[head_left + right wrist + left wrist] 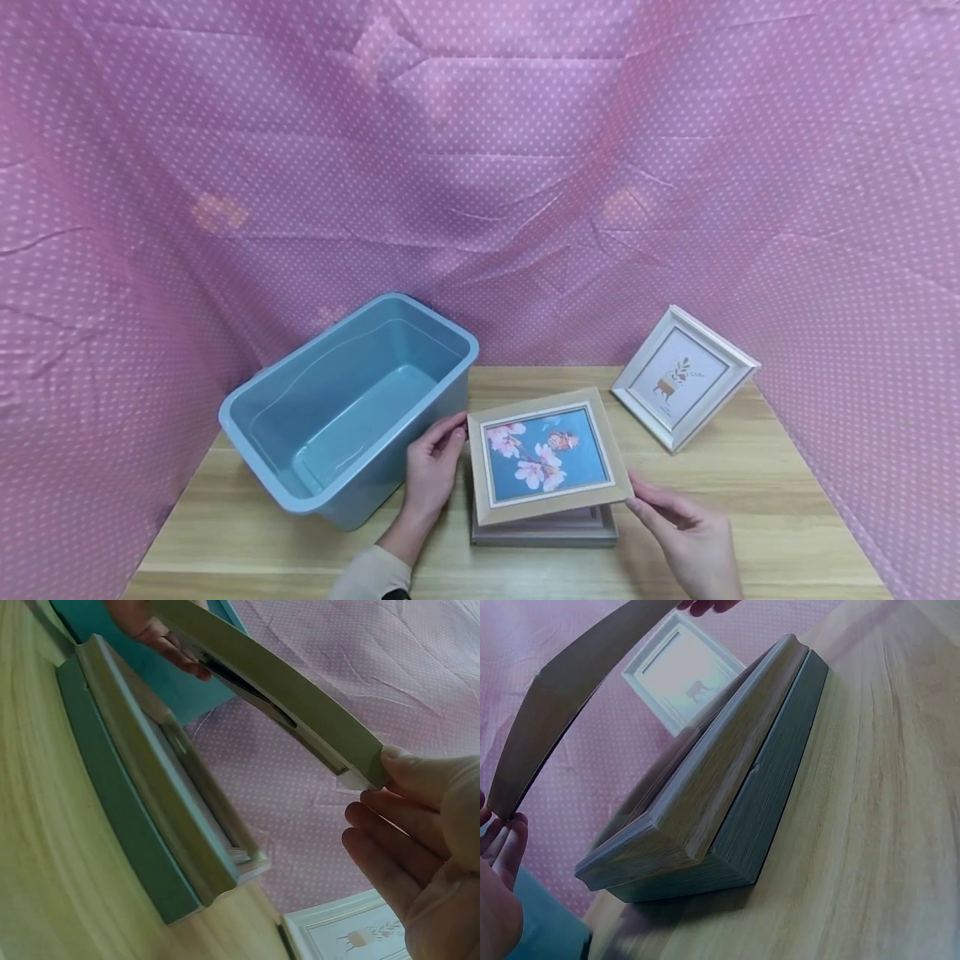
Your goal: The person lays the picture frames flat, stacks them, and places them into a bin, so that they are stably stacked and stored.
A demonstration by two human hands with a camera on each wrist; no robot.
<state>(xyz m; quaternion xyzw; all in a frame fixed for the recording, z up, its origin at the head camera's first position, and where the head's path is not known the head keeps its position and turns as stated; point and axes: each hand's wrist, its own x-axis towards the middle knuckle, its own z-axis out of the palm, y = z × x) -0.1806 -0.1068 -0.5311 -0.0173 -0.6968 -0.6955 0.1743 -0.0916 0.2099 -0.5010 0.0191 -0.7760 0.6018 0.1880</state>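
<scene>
Both hands hold a beige picture frame (618,467) with a blue flower-and-bird picture, raised above a stack. My left hand (435,467) pinches its left edge between thumb and fingers. At its right corner, my right hand (690,533) grips with the thumb on one face and fingers behind; the right wrist view shows this pinch on the frame's edge (300,697). Under it lie two stacked picture frames, a brownish one (705,780) on top of a grey-green one (780,772). The held frame hides most of the stack in the head view.
A blue-grey plastic bin (397,408) stands on the left of the wooden table (780,517), its inside bare. At the back right a white picture frame (720,350) with a potted-plant print leans upright. Pink dotted cloth (525,208) hangs around the table's back and sides.
</scene>
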